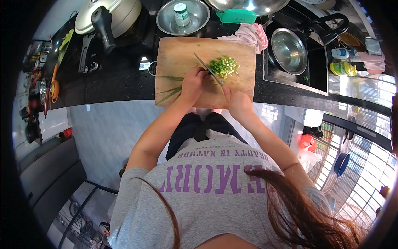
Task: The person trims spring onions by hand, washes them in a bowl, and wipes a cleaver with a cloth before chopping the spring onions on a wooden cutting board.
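Note:
A wooden cutting board (177,56) lies at the counter's front edge. My right hand (238,99) grips a kitchen knife (209,69) near the board's lower right; its handle is mostly hidden in the fist. The blade slants up to the left across the board. Just left of it, my left hand (194,82) holds a bunch of green onions (170,91) down, their long green ends trailing out to the left. Beyond the blade, on its right side, sits a pile of chopped green onion (224,67). A few bits are scattered around the pile.
Behind the board stands a steel bowl (161,18) holding a glass jar (181,15). A pink-and-white cloth (248,35) touches the board's upper right corner. To the right is a sink (318,68) with a metal basin (289,51). A lidded pot (124,18) stands at left.

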The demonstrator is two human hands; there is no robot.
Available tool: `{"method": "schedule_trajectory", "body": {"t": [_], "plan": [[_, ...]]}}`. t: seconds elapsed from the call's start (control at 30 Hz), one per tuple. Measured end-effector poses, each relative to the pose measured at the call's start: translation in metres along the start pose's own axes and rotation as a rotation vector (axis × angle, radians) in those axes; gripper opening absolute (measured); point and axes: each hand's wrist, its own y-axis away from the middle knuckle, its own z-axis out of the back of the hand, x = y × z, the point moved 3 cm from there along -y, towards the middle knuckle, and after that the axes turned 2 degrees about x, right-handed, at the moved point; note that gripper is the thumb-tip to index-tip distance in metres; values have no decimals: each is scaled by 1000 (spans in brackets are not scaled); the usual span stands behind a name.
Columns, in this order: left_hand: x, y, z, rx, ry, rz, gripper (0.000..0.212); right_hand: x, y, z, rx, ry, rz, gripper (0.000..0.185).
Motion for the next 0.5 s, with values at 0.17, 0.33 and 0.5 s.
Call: {"method": "schedule_trajectory", "body": {"t": [0.17,0.33,0.5], "plan": [[-8,1,7,-38,-107,-101,10,-4,-22,-16,-59,90,21,66],[1,0,1,-9,-30,103,11,-9,-5,10,-59,-58,58,64],[-2,-3,-2,6,-19,78,12,-5,5,7,-17,-19,3,64]]}}
